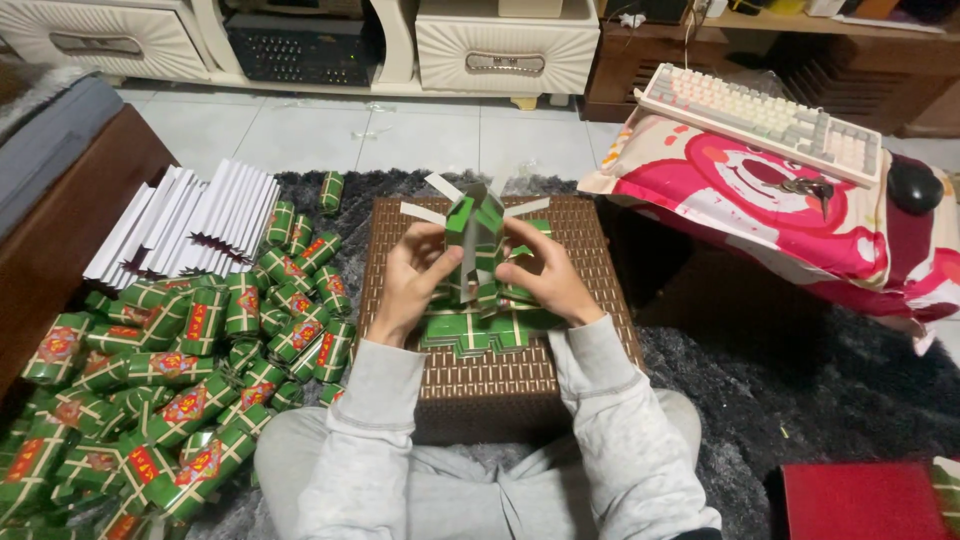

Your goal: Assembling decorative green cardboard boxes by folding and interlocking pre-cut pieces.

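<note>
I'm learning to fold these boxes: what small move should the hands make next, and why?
Probably tuck the loose white flaps inward. Both hands, left hand and right hand, hold a half-formed green paper box above the woven stand, and its top flaps stick out open, unlike the closed boxes piled on the left.

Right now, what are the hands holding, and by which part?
Both hands grip one half-folded green and white paper box. The left hand pinches its left side and the right hand its right side, above the brown woven stool.
</note>
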